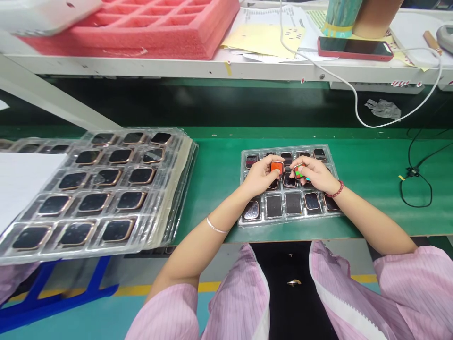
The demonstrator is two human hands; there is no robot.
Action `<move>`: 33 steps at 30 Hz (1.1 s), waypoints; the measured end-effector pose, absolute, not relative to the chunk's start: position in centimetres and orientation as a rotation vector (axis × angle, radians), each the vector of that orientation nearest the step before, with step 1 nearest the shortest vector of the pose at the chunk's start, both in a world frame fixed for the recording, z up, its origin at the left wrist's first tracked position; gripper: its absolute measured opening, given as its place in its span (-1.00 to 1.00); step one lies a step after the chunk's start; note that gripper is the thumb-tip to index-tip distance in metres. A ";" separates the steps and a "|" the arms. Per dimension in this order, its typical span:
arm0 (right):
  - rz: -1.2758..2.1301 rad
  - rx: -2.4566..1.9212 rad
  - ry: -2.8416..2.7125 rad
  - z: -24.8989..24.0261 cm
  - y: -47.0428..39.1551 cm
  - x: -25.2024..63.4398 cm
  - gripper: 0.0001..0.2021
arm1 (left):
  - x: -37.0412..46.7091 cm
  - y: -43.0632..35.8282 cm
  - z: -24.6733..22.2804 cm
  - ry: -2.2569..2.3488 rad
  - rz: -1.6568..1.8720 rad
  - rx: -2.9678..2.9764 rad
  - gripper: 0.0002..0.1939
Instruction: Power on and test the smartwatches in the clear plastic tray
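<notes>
My left hand (261, 176) is closed on a small square watch (276, 167) with a lit orange-red screen, its thumb resting at the screen's lower edge. My right hand (316, 174) grips a second watch (300, 171), whose screen shows green and red patches. Both hands are over a clear plastic tray (260, 222) on the green bench, holding several square watches with dark screens in its compartments. Two front compartments show flat dark grey bottoms, with no watch seen in them. The hands hide part of the tray's middle rows.
At left, a tall stack of clear trays (155, 226) holds many dark watches. A white shelf (177, 69) above carries red foam (201, 35), papers and a phone (355, 48). A white cable (348, 85) hangs down; a black cable (414, 172) lies at right.
</notes>
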State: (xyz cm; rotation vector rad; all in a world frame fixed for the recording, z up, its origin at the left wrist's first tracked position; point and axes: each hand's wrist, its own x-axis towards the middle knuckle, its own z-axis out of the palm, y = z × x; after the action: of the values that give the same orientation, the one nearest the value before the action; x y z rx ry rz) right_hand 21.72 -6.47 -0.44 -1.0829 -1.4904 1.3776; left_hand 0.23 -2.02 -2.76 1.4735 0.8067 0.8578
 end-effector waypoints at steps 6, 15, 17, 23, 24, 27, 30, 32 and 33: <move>1.385 -1.090 -1.496 -0.5 -6.5 21.9 -0.81 | 0.3 -2.0 -2.7 0.807 0.852 1.474 -0.61; 1.411 -1.086 -1.491 -0.3 -6.5 21.9 -0.82 | 0.3 -2.0 -2.9 0.799 0.854 1.483 -0.62; 1.415 -1.091 -1.487 -0.3 -6.5 21.9 -0.82 | 0.3 -2.0 -2.9 0.798 0.852 1.484 -0.62; 1.417 -1.085 -1.500 -0.4 -6.4 21.9 -0.80 | 0.3 -2.1 -2.7 0.798 0.855 1.488 -0.63; 1.409 -1.080 -1.505 -0.5 -6.3 21.9 -0.78 | 0.3 -2.1 -2.7 0.802 0.853 1.490 -0.63; 1.377 -1.052 -1.529 -0.8 -6.3 21.9 -0.69 | 0.4 -2.1 -2.7 0.817 0.846 1.488 -0.63; 1.364 -1.036 -1.549 -0.9 -6.3 22.0 -0.68 | 0.4 -2.1 -2.8 0.813 0.848 1.480 -0.63; 1.356 -1.039 -1.560 -1.0 -6.3 22.0 -0.67 | 0.4 -2.1 -2.8 0.806 0.848 1.480 -0.63; 1.353 -1.039 -1.566 -1.0 -6.3 22.0 -0.66 | 0.4 -2.1 -2.8 0.805 0.847 1.481 -0.63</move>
State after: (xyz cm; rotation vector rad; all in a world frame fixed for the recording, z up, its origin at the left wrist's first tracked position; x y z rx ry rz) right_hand 22.01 -6.32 -1.00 -1.0390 -1.5663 1.3534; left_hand 0.38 -2.08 -2.76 1.4814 0.8053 0.8474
